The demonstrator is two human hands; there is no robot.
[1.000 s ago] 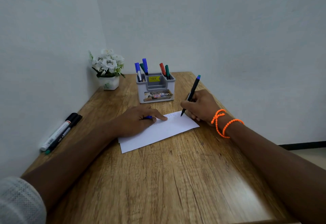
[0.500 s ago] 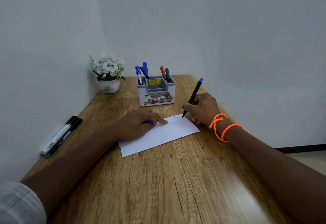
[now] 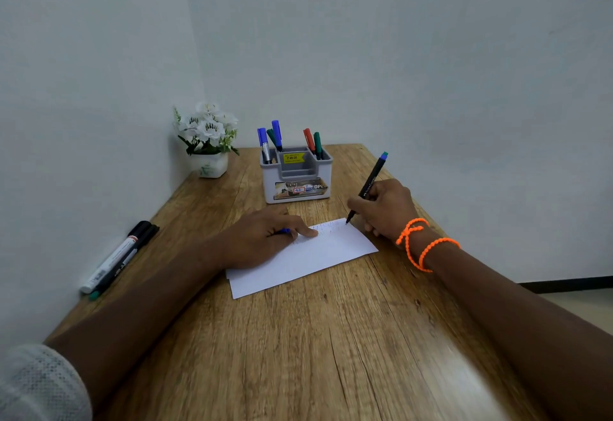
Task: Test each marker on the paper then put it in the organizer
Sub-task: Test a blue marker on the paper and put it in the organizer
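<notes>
Gripping black marker (image 3: 370, 185) in right hand (image 3: 386, 210), left hand (image 3: 262, 241) pinning paper (image 3: 318, 258), curled around blue cap (image 3: 284, 230)

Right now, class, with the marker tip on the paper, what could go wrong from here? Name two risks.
1. The marker in the right hand writes at the paper's far corner; a slip could mark the wooden table.
2. The left hand pins the paper while holding a small blue piece, probably the cap; if the cap is dropped, the marker may go into the organizer uncapped.
</notes>
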